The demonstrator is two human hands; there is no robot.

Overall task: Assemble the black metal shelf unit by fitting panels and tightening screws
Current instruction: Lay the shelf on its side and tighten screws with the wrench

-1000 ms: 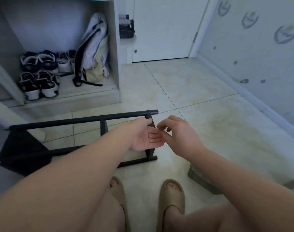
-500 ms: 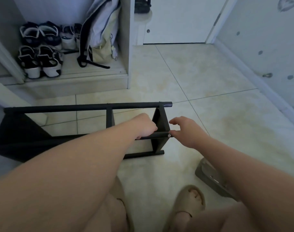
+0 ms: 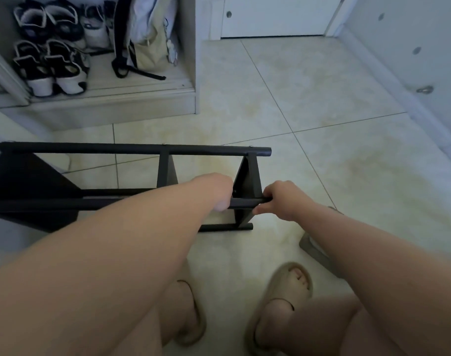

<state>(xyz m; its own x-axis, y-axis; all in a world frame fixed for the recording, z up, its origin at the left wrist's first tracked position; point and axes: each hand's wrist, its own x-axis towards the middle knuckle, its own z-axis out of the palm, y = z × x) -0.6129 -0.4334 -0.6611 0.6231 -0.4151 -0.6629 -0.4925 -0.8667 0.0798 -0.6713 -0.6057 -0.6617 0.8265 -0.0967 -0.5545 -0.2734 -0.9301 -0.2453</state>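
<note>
The black metal shelf unit (image 3: 132, 149) lies on its side on the tiled floor, its long tubes running left to right, with black panels between them. My left hand (image 3: 216, 192) grips the near tube just left of the end panel (image 3: 246, 181). My right hand (image 3: 283, 199) pinches the right tip of that same tube, fingers curled round its end. Whether a screw sits under those fingers is hidden.
A cabinet niche (image 3: 116, 98) at the back left holds several shoes (image 3: 50, 65) and a bag (image 3: 147, 37). A white door (image 3: 275, 16) stands behind. A grey object (image 3: 314, 249) lies on the floor by my right arm. My feet in beige slippers (image 3: 278, 304) are below.
My hands left each other and went to the shelf: the left closed on the near tube, the right closed its fingers round the tube's end. The view tilted down and nearer.
</note>
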